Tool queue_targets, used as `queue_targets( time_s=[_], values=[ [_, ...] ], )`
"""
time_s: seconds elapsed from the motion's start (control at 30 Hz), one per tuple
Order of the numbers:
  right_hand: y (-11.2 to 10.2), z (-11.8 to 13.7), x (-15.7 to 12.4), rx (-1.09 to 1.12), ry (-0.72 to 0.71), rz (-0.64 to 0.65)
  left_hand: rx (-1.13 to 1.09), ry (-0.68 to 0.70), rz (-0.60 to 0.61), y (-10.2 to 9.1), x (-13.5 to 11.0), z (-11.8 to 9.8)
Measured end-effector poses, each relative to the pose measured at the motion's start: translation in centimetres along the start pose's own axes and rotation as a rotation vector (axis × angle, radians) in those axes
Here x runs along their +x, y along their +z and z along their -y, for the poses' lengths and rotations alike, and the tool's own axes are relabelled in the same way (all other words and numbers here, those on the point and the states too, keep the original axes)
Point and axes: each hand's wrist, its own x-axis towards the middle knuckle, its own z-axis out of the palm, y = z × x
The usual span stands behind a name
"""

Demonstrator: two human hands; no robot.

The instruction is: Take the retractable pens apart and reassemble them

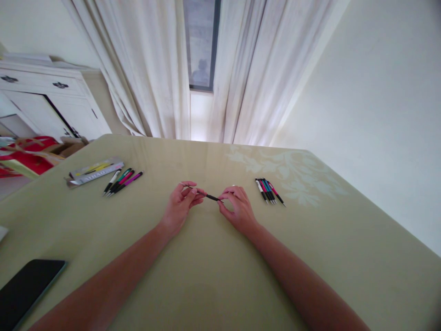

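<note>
My left hand [181,204] and my right hand [237,207] meet over the middle of the olive-green table [206,266]. Both pinch a thin black pen [210,196] that spans the gap between them, lying almost level. My left fingers close on its left end, where a thin pale part sticks out past them. My right fingers close on its right end. A row of several pens [269,191] in black, pink and teal lies just right of my right hand. Another group of several pens [122,181] lies to the far left of my left hand.
A flat grey pen box [94,171] lies by the left group of pens. A dark phone [27,287] rests at the table's near left corner. White drawers [44,105], red items [27,156] and curtains [155,69] stand beyond the table.
</note>
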Motion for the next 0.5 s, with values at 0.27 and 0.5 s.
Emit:
queue_targets(
  time_s=[0.27,0.5],
  values=[
    [0.07,-0.13,0.0,0.01,-0.009,-0.041,-0.071,0.011,-0.016,-0.21,0.17,-0.06],
    [0.25,-0.27,0.04,0.013,-0.083,-0.079,-0.117,0.005,-0.014,-0.38,0.23,0.12]
  ],
)
